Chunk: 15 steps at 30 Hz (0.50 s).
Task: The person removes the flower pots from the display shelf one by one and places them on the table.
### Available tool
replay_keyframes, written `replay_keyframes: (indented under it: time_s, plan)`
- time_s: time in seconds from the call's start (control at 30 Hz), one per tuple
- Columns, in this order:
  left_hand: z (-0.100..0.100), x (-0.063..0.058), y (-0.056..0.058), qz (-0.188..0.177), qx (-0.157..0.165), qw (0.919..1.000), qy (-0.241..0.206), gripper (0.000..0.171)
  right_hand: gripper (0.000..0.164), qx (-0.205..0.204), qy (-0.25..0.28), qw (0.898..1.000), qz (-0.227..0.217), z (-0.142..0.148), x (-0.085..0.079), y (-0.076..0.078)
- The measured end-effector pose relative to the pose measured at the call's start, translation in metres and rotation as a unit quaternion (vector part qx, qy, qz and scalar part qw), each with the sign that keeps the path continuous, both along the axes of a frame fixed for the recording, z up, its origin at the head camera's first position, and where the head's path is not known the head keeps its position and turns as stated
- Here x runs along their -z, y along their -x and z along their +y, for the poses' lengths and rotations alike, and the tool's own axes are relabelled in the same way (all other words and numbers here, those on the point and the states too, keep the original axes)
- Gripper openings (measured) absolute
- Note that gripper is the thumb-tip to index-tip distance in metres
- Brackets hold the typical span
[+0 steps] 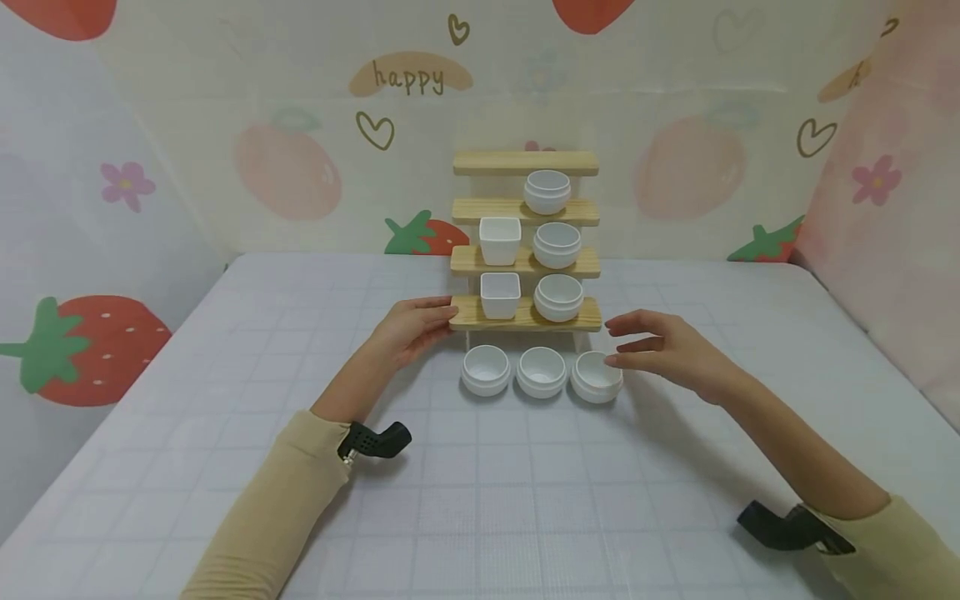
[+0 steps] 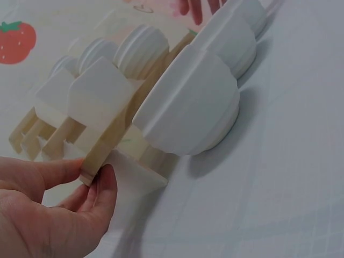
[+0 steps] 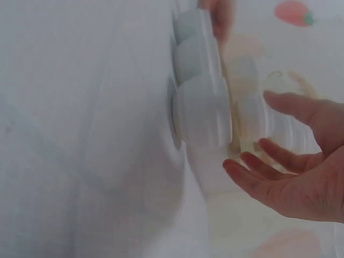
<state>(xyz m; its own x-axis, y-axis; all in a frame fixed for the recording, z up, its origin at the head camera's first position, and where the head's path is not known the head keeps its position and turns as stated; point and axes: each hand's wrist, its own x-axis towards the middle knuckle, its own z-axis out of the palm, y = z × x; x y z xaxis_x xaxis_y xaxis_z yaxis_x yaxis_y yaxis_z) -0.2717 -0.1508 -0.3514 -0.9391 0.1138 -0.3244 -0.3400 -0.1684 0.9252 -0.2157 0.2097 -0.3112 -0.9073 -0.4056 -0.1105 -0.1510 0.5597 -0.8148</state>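
My left fingers (image 2: 107,194) pinch the lowest plank (image 1: 525,324) of the tiered wooden stand (image 1: 527,265), behind 3 round white bowls (image 1: 541,372) on the worktop (image 1: 487,475), and with my right fingers (image 1: 648,322) parted and empty, I'd best hold it level.

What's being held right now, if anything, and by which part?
The left grip pinches the lowest wooden shelf by its left end; the right grip holds nothing.

Pale checked tabletop (image 1: 480,517), cream strawberry-print backdrop (image 1: 570,100), pink right-hand wall (image 1: 915,242)
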Motion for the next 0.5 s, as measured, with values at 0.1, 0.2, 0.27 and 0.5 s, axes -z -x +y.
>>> replay_keyframes:
  time_s: [0.1,0.2,0.27,0.5]
  plan:
    - [0.000,0.000,0.001,0.001,0.001,1.0000,-0.001,0.052,0.060,0.001,0.000,1.000,0.005,-0.001,-0.003,0.004]
    - [0.000,0.001,0.001,0.002,0.002,1.0000,-0.001,0.052,0.060,0.001,0.001,1.000,0.007,-0.001,-0.006,0.007]
    - [0.000,0.001,0.001,0.002,0.002,1.0000,0.000,0.052,0.060,0.001,0.005,1.000,0.009,-0.002,-0.009,0.009]
    - [0.000,-0.001,0.001,0.001,0.001,1.0000,0.000,0.053,0.060,0.008,0.016,1.000,0.011,-0.006,-0.018,0.014]
